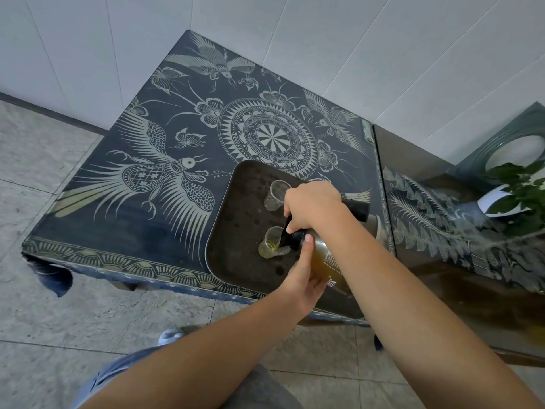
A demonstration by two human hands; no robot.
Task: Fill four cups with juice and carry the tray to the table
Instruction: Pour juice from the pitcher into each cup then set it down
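A dark tray [236, 231] lies on the patterned table [141, 184]. On it stand a clear empty cup [275, 194] and, nearer me, a clear cup [271, 245] holding some yellow juice. A juice bottle [324, 261] with a black spout is tilted over the nearer cup, its mouth at the cup's rim. My left hand [300, 278] grips the bottle's body from below. My right hand [312, 206] holds the black handle by the bottle's neck. A black object behind my right hand is partly hidden. Any other cups are hidden by my arms.
The table fills a corner between white tiled walls. To the right stands a second glossy table [460, 249] with a potted green plant [519, 187] and a dark carved block [501, 149]. Grey floor tiles [59, 320] spread to the left and below.
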